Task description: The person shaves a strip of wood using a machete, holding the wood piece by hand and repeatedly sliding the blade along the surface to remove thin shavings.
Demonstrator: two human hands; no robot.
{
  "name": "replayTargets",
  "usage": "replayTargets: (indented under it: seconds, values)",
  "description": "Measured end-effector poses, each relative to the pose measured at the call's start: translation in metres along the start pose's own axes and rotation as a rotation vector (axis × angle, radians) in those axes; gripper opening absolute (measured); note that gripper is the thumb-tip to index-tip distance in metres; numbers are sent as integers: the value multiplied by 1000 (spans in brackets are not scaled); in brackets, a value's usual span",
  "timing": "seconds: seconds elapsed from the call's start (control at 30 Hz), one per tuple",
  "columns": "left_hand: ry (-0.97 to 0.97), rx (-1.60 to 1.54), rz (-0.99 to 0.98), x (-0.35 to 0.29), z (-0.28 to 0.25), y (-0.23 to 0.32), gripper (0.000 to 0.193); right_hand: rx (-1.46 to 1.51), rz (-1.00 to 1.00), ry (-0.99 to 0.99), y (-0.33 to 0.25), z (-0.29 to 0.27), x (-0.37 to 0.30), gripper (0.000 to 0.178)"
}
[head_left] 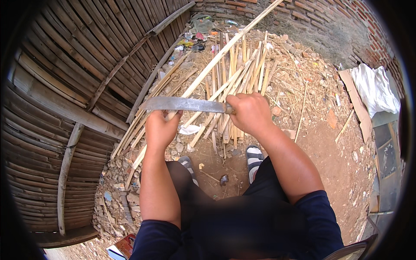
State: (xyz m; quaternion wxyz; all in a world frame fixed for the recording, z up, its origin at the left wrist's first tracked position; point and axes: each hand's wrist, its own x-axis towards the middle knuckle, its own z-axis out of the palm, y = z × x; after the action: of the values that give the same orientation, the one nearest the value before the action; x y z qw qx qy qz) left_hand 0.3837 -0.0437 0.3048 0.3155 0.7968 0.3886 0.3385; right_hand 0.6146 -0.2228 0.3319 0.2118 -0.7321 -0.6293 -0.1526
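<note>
Your right hand [251,112] is wrapped round the handle of the long knife [186,104] at the frame's centre; your left hand [161,132] grips the pale strip [197,82], slanting from lower left to top. With the blade beside your left fingertips, a slip could cut them.

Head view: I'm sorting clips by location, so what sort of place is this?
Probably an outdoor yard: a slatted wall on the left, a brick wall at the top, and rubble-strewn dirt ground.
</note>
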Motion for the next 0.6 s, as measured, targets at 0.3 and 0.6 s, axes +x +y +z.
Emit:
replayTargets:
  seconds: [0.3,0.6]
  values:
    - [-71,17,-84,1,-7,5,37,15,-42,19,-4,1,-1,19]
    - [-31,-1,-67,-2,-2,3,62,-10,-60,56,-3,5,-1,14]
